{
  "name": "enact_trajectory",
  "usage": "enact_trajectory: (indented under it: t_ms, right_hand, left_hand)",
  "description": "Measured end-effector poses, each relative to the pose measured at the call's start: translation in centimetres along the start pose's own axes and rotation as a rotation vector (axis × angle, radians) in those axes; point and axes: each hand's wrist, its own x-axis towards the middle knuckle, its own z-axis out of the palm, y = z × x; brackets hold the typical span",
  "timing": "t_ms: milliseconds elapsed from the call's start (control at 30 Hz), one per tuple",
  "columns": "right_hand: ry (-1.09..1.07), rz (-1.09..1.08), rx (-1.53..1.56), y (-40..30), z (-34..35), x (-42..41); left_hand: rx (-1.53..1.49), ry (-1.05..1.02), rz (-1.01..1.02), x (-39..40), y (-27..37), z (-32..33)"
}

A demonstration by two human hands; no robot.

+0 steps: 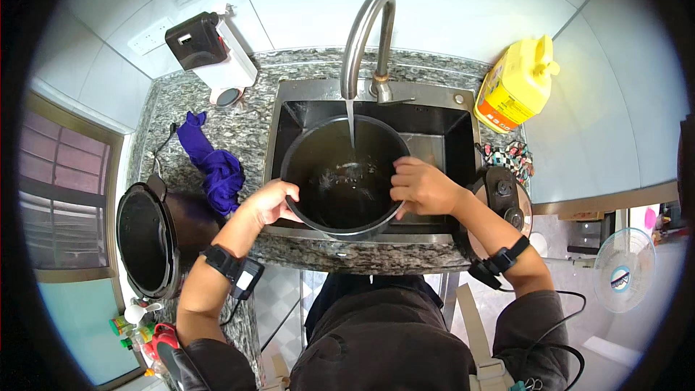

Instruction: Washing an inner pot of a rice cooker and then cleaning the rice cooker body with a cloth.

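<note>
A round dark inner pot (pixel 336 222) is held over the front left of the sink (pixel 429 144), tilted slightly. My left hand (pixel 274 201) grips its left rim, thumb on the edge. On the opposite side, the fingers of my right hand (pixel 426 187) are curled over the right rim. Water (pixel 351 119) runs from the curved metal faucet (pixel 369 16) down into the pot, where some water splashes and shines. How deep the water stands is hard to tell.
To the left stand an open dark cooker body (pixel 146 239) and a crumpled purple cloth (pixel 217 171). A yellow jug (pixel 516 84) rises behind the sink's right side. A cooker lid (pixel 502 201) and patterned cloth (pixel 510 160) lie at right, near my forearm.
</note>
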Motion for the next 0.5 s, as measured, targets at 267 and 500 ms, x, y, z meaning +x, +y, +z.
enact_trajectory:
  t_ms: [267, 500]
  right_hand:
    - [0.051, 0.119, 0.008, -1.9, -1.0, 5.6]
    - [-0.159, 0.309, -0.055, -0.5, -3.1, 5.4]
  left_hand:
    - [-0.098, 0.083, 0.178, 1.3, 0.9, -1.4]
    - [-0.234, -0.012, 0.102, 6.6, -2.2, 1.3]
